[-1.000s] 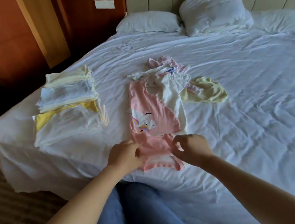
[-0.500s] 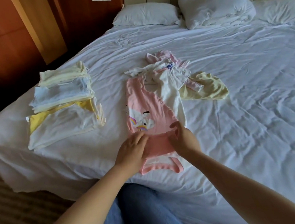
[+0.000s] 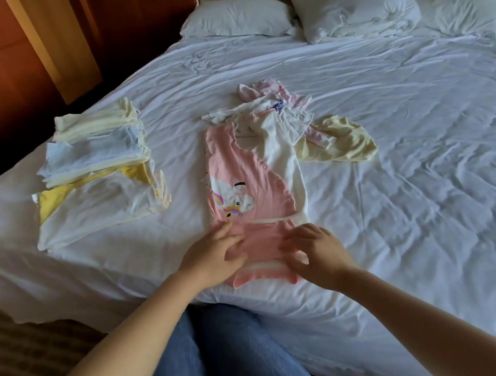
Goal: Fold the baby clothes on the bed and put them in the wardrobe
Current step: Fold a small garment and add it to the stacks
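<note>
fingers [image 3: 228, 234] of the left hand [image 3: 211, 258] lay straight and flat on the lower part of the pink romper [image 3: 246, 184], pressing it to the bed [image 3: 432, 157] and gripping nothing. the right hand [image 3: 319, 249] rested just beside it on the romper's bottom end, its fingers [image 3: 294, 236] bent a little, tips on the cloth, with nothing clasped that i could see on my feed. the romper lay lengthwise near the bed's front edge, print up, its lower end doubled over under both hands. a white piece [image 3: 287, 155] lay along its right side, touching it. behind sat a loose heap [image 3: 276, 110] of unfolded clothes, with a yellow piece [image 3: 341, 142] to the right. folded stacks [image 3: 97, 180] sat well apart on the left. pillows [image 3: 237, 17] lay by the headboard.
</note>
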A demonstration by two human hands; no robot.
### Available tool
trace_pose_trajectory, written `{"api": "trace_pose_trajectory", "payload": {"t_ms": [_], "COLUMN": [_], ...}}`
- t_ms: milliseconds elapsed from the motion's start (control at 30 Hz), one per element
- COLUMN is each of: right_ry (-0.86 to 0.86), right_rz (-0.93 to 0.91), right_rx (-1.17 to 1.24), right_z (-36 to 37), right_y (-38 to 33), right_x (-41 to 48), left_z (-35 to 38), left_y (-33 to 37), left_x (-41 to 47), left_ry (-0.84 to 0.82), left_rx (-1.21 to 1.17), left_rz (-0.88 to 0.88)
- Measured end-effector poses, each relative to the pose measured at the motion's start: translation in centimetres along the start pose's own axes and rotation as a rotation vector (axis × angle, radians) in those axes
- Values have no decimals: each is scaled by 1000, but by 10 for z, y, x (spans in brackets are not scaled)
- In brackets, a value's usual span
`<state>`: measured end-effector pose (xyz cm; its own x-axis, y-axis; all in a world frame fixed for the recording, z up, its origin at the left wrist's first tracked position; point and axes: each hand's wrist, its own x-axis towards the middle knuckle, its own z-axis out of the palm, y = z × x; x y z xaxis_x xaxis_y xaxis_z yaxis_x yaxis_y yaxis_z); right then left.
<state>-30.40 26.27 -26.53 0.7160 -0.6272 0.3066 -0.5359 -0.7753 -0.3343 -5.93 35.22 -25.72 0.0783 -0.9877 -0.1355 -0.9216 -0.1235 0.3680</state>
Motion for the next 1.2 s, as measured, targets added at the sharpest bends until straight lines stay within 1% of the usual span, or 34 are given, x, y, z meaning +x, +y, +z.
{"api": "trace_pose_trajectory", "payload": {"t_ms": [67, 133, 167, 233, 300, 333, 400, 467, 567, 700, 767, 900, 967, 1133, 1200], "right_ry": [-51, -145, -192, -232, -221, -218, -264, -296, -261, -353, -384, -464, -500, -649, -679], "right_rz": [-17, -54, -64, -53, -39, -54, -59, -12, 62, 103, 100, 85, 68, 63, 78], "right_rx": [36, 45, 38, 14, -34, -67, -117, -111, -75, -141, -156, -124, -113, -84, -64], "right_z": [-3, -8, -10, -15, -18, -20, -23, -25, -23, -33, -41, -53, -58, -71, -74], "right_y": [5, 9, 11, 11, 8, 6, 4, 5, 2, 0, 1, -2, -6, -16, -18], "right_x": [-8, -13, -14, -14, -14, -14, -14, -13, -7, 11, 16, 14, 10, 1, 2], "left_z": [-3, -7, -8, -9, -9, -8, -8, -8, -5, -14, -23, -39, -41, -38, -37], "left_y": [-13, -22, -25, -29, -29, -29, -30, -32, -30, -15, -10, -4, 3, 15, 18], "left_x": [-14, -27, -32, -35, -37, -37, -38, -38, -34, -26, -22, -20, -22, -26, -28], "left_ry": [-42, -97, -96, -49, -4, 0, 8, 40, 120, 192, 140, -104, -185, -249, -273], "left_rx": [-25, 35, 70, 86, 78, 80, 75, 76, 67, 171, 201, 181, 179, 184, 196], "left_rz": [72, 143, 167, 181, 183, 185, 183, 182, 186, 124, 102, 81, 98, 100, 80]}}
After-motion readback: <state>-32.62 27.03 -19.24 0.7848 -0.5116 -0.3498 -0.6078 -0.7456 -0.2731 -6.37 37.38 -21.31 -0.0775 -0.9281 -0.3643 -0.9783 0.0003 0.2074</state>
